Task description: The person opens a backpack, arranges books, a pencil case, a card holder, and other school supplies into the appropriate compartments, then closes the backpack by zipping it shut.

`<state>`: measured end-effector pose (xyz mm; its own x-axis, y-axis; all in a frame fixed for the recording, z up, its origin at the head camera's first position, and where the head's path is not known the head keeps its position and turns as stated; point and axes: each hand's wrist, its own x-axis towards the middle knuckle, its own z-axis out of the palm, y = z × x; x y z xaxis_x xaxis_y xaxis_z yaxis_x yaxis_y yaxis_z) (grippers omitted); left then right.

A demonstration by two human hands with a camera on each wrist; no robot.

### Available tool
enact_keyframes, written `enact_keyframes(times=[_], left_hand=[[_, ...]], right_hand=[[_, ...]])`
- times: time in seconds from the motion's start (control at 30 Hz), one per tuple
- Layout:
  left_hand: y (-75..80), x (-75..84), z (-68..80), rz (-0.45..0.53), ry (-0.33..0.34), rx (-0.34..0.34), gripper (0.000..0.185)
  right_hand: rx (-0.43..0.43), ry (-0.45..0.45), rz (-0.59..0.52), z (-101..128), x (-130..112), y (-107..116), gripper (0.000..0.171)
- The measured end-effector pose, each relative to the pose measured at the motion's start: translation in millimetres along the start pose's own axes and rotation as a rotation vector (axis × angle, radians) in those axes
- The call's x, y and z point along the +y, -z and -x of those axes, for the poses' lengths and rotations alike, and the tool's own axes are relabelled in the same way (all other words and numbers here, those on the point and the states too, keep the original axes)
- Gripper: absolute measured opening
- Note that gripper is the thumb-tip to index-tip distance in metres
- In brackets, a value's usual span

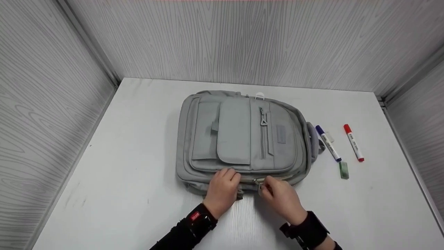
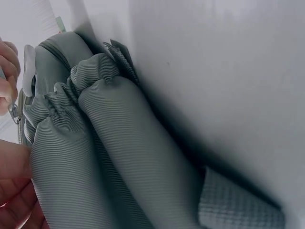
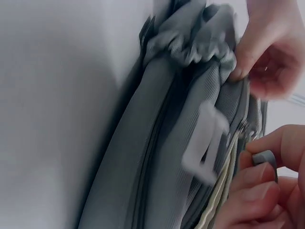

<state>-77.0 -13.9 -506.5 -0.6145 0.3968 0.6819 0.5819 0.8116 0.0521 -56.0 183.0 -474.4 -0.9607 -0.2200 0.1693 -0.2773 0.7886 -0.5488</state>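
2 hands work the near edge of the grey backpack [image 1: 242, 139], lying flat mid-table, long axis left-right. Left hand [image 1: 222, 189] bunches fabric; right hand [image 1: 282, 198] pinches the zipper pull [image 1: 260, 185] just beside it.

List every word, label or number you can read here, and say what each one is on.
None can be read.
Red tag on the left wrist strap: white lettering, too small.
Blue-capped marker: barrel print blurred.
Red-capped marker: barrel print blurred.
Patch on the grey backpack: no legible text.
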Motion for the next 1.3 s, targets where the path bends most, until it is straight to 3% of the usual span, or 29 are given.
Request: enact_keyframes(times=[0.17,0.4,0.63,0.87,0.97,1.3], left_hand=[[-2.0,-2.4,-0.3,0.036,0.005,0.028,0.022],[-3.8,-0.7,-1.5,0.065,0.008,0.032,0.02],[-1.9,-8.3,-0.2,0.07,0.016,0.024,0.019],[2.5,-20.3,4.4,0.051,0.041,0.01,0.021],[5.0,-22.9,4.1,0.047,0.035,-0.006,0.022],[11.6,-29.6,2.6,0.049,0.046,-0.023,0.019]], right_hand=[[-0.025,0.026,-0.083,1.1,-17.4,-11.3,0.02],[-0.038,0.048,-0.103,-1.4,-29.3,-19.0,0.018],[0.044,0.009,-0.036,-1.3,2.3,4.8,0.019],[-0.035,-0.172,0.0,0.5,38.9,28.5,0.017],[-0.078,-0.169,0.001,1.5,43.4,31.3,0.017],[-0.086,-0.113,-0.017,3.7,40.5,38.1,0.02]])
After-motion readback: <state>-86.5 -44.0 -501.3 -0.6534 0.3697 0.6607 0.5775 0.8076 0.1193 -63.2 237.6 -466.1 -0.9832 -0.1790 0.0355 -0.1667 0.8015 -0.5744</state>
